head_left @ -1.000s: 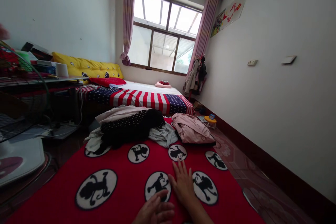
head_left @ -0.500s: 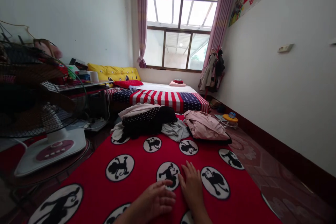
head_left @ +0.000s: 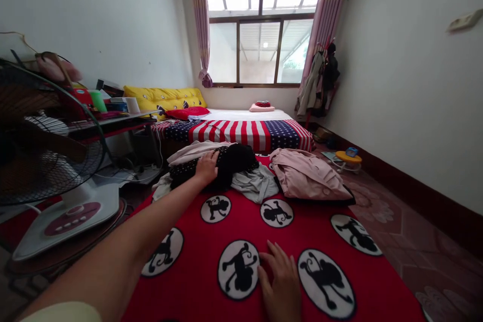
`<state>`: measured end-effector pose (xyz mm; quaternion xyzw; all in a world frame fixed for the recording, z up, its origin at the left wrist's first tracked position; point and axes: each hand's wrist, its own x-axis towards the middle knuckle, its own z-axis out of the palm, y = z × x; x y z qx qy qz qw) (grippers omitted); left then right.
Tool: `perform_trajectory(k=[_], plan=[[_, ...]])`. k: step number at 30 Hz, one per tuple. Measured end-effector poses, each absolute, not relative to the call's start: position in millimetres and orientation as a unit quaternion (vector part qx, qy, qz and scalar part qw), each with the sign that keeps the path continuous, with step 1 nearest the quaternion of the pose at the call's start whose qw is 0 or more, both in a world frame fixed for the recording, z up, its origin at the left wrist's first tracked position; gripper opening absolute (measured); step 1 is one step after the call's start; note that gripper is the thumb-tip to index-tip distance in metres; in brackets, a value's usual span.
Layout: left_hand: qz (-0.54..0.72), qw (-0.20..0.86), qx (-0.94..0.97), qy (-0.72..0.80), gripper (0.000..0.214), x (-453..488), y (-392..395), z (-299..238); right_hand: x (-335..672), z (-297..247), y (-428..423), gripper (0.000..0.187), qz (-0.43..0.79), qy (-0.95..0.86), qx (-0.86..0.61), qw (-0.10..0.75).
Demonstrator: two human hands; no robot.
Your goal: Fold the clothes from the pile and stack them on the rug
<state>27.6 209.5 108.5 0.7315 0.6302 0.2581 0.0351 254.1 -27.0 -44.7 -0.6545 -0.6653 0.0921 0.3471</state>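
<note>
Head view, left hand [head_left: 207, 167] on dotted black cloth [head_left: 184, 168] (grip unclear), right hand [head_left: 281, 282] over blanket [head_left: 204, 251], grip apart

The room is looking like a bedroom in a home. A bed [head_left: 239, 114] is standing under the window [head_left: 260, 50], with a red pillow [head_left: 188, 112] and a yellow cushion [head_left: 166, 95] lying at its left end and a striped, starred cover [head_left: 234, 133] hanging over its side. Pinkish curtains [head_left: 199, 15] are framing the window; coats [head_left: 311, 83] are hanging beside it. A household fan [head_left: 88, 201] is standing at left, near a table [head_left: 143, 115] that is holding small items. In front, a red blanket [head_left: 204, 241] with monkey medallions is spreading under loose clothes, including a black garment [head_left: 239, 158] and a pink garment [head_left: 309, 173].
</note>
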Motion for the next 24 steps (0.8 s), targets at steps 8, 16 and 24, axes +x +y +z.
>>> perform_trajectory(k=[8, 16, 24], plan=[[0.205, -0.047, 0.688, 0.694, 0.076, 24, 250, 105, 252, -38, -28, 0.023, 0.087, -0.647, -0.660, 0.372], [0.217, -0.065, 0.767, 0.601, 0.038, 20, 194, 141, 250, -32, -28, 0.022, 0.090, -0.641, -0.651, 0.396], [0.206, 0.060, 0.870, 0.443, 0.046, 18, 18, 111, 259, -34, -26, 0.037, 0.179, -0.534, -0.624, 0.542]])
